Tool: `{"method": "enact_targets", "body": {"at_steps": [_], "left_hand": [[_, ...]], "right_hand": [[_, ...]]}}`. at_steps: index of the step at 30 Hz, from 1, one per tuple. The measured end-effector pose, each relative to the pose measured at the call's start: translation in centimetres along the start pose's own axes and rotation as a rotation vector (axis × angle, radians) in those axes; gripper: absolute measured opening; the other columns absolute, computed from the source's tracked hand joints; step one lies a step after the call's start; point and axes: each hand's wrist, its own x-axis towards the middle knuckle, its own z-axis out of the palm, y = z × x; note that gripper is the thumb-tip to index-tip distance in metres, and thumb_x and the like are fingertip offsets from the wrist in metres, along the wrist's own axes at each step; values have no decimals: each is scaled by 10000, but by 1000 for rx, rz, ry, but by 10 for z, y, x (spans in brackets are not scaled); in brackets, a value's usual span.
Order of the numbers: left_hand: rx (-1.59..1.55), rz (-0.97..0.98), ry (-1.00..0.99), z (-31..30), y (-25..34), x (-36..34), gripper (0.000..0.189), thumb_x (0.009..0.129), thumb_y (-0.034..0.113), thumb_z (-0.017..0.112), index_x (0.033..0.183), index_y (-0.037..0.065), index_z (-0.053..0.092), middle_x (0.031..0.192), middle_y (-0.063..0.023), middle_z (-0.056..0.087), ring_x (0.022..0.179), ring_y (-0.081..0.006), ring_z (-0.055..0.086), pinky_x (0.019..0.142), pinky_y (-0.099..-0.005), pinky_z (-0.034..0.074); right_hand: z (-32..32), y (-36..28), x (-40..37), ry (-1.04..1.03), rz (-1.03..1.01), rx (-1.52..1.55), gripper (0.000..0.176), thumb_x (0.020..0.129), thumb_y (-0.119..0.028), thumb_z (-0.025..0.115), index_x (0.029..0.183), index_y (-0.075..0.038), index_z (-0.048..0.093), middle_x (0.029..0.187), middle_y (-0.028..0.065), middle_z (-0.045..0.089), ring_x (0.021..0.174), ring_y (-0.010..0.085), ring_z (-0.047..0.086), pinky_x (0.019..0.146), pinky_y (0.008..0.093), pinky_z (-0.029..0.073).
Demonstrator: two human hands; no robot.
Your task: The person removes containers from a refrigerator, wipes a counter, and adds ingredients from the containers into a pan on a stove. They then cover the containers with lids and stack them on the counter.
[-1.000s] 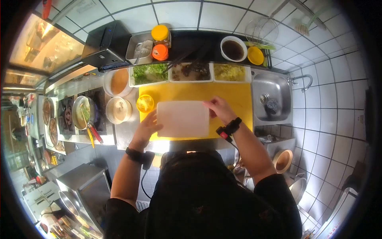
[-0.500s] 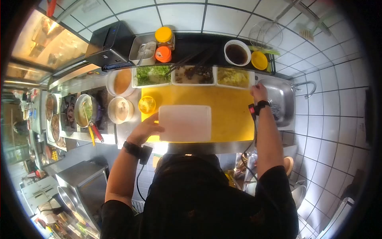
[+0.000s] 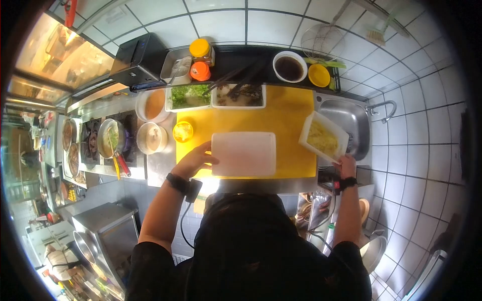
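My left hand (image 3: 196,159) grips the left edge of a translucent white plastic box (image 3: 244,154), thumb over its rim, above the front of the yellow cutting board (image 3: 288,120). At the right, my right hand (image 3: 345,165) is closed on the near corner of a white container of pale yellow chopped food (image 3: 322,136). That container is turned at an angle and overlaps the board's right edge and the sink's side. A small yellow tub (image 3: 183,131) stands just beyond my left hand.
Containers of chopped greens (image 3: 189,96) and dark food (image 3: 238,95) line the board's back edge. Left are two round tubs (image 3: 151,138) and a pan (image 3: 111,138) on the stove. A steel sink (image 3: 346,118) lies right. A bowl of dark liquid (image 3: 289,67) stands on the back shelf.
My right hand has pulled the container of yellow food from the back row toward me and to the right, turning it. My left hand and the white box have shifted slightly right.
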Motion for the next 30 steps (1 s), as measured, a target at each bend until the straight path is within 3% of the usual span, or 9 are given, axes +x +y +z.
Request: {"method": "enact_targets", "body": {"at_steps": [6,13,21,23,25,26,27,28,30], "left_hand": [[-8,-4,-55,14,2,13,602,831,-25,647,1403,24,467,1165,-126,576,1030,-246,630,881,-375,565],[3,20,-83,33,4,24,614,834,21,674,1410,29,463,1176,-129,566,1076,-255,613,900,-402,564],[-138,48,-145,9,-11,12,673,945,237,645,1498,25,325,1329,-134,540,1178,-277,556,940,-478,521],[-164,64,-158,-1,-16,10,652,981,285,599,1512,43,310,1392,-126,528,1222,-285,531,987,-529,472],[-120,174,-226,-29,-34,23,622,991,268,575,1514,55,313,1441,-133,498,1232,-284,528,1018,-493,455],[62,373,-252,-36,-30,19,609,1000,254,550,1523,68,299,1469,-135,480,1230,-282,538,1019,-453,457],[-6,331,-152,-38,-8,10,613,976,271,613,1491,49,365,1426,-152,513,1149,-262,594,973,-392,489],[424,275,121,-13,44,-15,605,939,311,682,1415,7,466,1342,-173,571,1056,-230,636,908,-352,521],[634,528,280,-5,100,-47,523,922,284,707,1310,-31,551,1117,-149,677,972,-195,653,824,-315,543]], "right_hand": [[-4,-78,-96,135,-55,127,182,773,-36,543,899,41,651,907,93,670,773,214,686,690,333,614],[52,-153,-155,-13,-173,-174,114,767,-54,583,802,20,663,784,48,646,674,123,608,658,288,545],[161,-137,-168,-224,-194,-268,190,810,-124,619,730,47,632,665,43,621,617,119,592,650,267,532],[177,-138,-177,-187,-261,-395,207,830,-153,616,742,34,627,658,119,633,575,188,599,611,322,513],[178,-124,-169,-193,-454,-667,229,834,-203,630,778,19,631,698,193,634,586,283,605,582,399,473],[177,-115,-163,-161,-491,-739,258,828,-251,643,803,6,637,739,222,631,615,339,601,574,451,435],[178,-121,-165,-176,-551,-723,305,840,-294,651,795,7,630,733,208,637,631,339,607,585,437,450],[179,-114,-161,-166,-499,-621,350,855,-334,667,789,8,627,718,202,632,640,331,619,598,431,464],[180,-127,-174,-62,-376,-615,455,860,-432,695,781,13,637,713,187,644,676,303,652,623,408,483]]}}
